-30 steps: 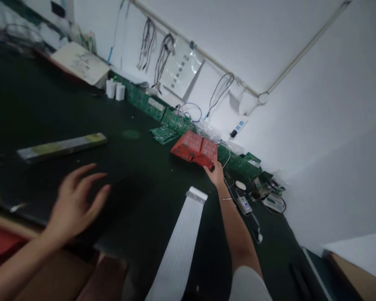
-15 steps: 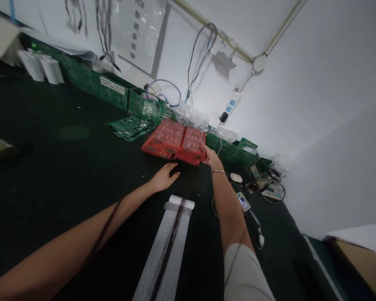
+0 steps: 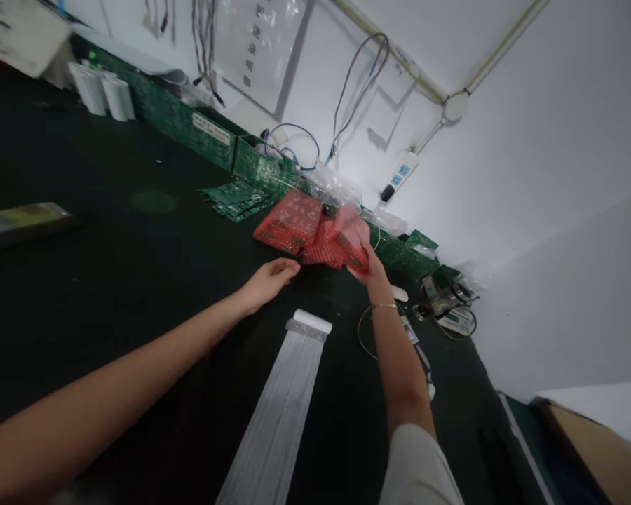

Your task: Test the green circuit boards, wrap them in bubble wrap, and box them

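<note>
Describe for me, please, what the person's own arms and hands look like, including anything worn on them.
The left hand and right hand are ungloved. A thin, pale bracelet circles the right wrist, and a short, light-coloured sleeve covers that upper arm. Nothing worn shows on the left forearm.

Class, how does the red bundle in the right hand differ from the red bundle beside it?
The held bundle is gripped by the right hand; the other bundle lies on the dark table. The held bundle is tilted and blurred, while the other bundle looks sharper. Both are red and wrapped.
</note>
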`<state>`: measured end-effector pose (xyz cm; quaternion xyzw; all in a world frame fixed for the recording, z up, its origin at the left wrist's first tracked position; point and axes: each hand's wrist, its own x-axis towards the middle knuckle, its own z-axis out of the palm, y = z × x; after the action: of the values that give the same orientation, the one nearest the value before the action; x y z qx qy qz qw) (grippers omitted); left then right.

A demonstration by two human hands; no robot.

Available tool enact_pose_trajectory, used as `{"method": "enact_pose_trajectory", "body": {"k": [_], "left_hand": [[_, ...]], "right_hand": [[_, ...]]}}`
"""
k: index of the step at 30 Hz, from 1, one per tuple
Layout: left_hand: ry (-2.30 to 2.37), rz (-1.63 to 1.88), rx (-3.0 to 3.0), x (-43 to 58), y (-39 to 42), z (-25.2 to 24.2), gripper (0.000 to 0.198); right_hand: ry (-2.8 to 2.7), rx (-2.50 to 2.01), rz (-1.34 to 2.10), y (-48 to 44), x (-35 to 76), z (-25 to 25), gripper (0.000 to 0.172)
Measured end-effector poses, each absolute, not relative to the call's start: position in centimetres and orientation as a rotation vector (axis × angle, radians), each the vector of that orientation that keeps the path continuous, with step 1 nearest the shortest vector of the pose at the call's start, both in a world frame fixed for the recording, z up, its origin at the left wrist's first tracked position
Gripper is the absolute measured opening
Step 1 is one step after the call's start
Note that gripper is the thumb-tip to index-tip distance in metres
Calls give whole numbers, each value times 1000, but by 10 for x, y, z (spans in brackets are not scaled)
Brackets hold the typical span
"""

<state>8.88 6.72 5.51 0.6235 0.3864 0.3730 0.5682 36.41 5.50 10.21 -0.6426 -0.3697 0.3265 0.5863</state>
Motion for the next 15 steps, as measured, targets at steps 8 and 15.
{"method": "enact_pose_trajectory", "body": {"k": [8, 15], "left_hand": [[819, 538, 770, 55, -12, 79, 110], [282, 901, 467, -51, -117, 82, 69]], "right_hand": [[-650, -1102, 1043, -104, 271, 132, 40], [-907, -1066, 1148, -174, 154, 147, 34]]}}
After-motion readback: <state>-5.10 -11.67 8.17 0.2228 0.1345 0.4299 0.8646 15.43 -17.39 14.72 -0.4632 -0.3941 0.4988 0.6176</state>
